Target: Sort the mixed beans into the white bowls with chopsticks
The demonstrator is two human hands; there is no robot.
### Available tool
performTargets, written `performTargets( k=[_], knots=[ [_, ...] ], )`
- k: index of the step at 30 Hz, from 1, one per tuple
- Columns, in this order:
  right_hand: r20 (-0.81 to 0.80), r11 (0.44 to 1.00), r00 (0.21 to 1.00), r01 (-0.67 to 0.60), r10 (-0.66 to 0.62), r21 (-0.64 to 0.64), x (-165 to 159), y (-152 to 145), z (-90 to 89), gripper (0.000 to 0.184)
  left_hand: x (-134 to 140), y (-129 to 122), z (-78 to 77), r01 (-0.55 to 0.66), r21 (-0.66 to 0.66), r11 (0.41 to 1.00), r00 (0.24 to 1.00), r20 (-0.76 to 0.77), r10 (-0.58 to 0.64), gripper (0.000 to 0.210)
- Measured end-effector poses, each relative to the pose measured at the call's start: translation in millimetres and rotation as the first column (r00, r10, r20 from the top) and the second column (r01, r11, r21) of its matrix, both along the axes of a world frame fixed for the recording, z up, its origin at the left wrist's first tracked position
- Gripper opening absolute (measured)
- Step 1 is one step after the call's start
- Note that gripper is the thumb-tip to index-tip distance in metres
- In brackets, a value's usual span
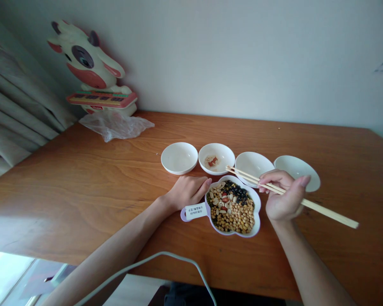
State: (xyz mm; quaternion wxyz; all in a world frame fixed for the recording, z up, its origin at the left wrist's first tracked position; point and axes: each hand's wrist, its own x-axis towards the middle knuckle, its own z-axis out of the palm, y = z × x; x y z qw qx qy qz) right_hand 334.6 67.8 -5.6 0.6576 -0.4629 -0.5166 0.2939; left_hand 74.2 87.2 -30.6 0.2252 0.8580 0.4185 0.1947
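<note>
A pair of light wooden chopsticks (pixel 322 210) is gripped in my right hand (pixel 285 193). Their tips lie close together by the right rim of the second white bowl (pixel 223 151); I make out nothing clearly between them. That bowl holds a few reddish peanut bits and skins. Below it sits a paw-shaped bowl (pixel 258 216) with a labelled purple handle, filled with peanuts, black beans, yellow soybeans and small green beans. My left hand (pixel 188 191) rests on the table with curled fingers, its fingertips at this bowl's upper left rim.
A white bowl (pixel 178 158) stands left in the row, with two more white bowls (pixel 253 161) to the right. At the back left are a cow toy piano (pixel 102 98) and a clear plastic bag (pixel 118 126). A white cable (pixel 162 253) crosses the front edge.
</note>
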Motion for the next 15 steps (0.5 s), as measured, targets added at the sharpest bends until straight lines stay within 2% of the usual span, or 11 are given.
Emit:
performTargets(
  k=[10, 15],
  knots=[
    [0.049, 0.999, 0.998, 0.045, -0.044, -0.015, -1.6, 4.1, -1.9, 0.079, 0.4, -0.4, -0.5, -0.007, -0.004, 1.000, 1.000, -0.013, 0.007, 0.049],
    [0.035, 1.000, 0.999, 0.021, -0.020, -0.011, -2.0, 5.2, -2.3, 0.076, 0.2, -0.3, -0.8, 0.002, 0.001, 1.000, 1.000, -0.017, -0.002, 0.049]
  ],
)
